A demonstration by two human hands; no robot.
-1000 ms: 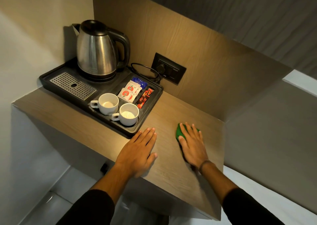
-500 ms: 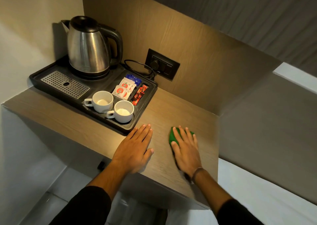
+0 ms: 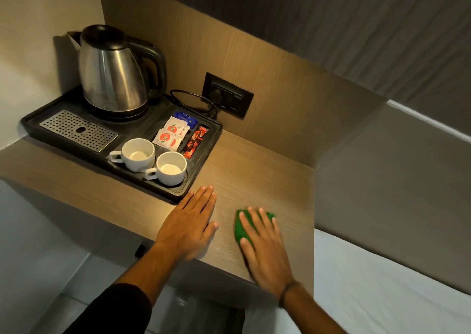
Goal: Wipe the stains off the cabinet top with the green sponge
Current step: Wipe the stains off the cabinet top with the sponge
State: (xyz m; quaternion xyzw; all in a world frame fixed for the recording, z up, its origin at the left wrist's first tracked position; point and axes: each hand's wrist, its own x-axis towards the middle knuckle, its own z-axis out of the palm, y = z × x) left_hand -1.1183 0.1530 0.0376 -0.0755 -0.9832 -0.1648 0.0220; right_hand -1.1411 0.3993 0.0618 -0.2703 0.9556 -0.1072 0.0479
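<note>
The wooden cabinet top [image 3: 254, 178] runs from the left wall to a white bed on the right. My right hand [image 3: 265, 247] lies flat on the green sponge [image 3: 239, 228], pressing it onto the wood near the front edge; only the sponge's left side and a far corner show past my fingers. My left hand [image 3: 190, 222] rests flat on the wood just left of it, fingers together, holding nothing, its fingertips close to the black tray's corner. No stains are visible to me on the wood.
A black tray [image 3: 204, 175] fills the left half, carrying a steel kettle [image 3: 112, 71], two white cups [image 3: 139, 154], sachets [image 3: 170, 136] and a drip grate [image 3: 79, 129]. A wall socket [image 3: 226, 95] with the kettle cord sits on the back panel. The bed [image 3: 382, 282] adjoins on the right.
My right hand has slid the sponge toward me, nearer the front edge. My left hand stays flat beside the tray. The camera has shifted slightly.
</note>
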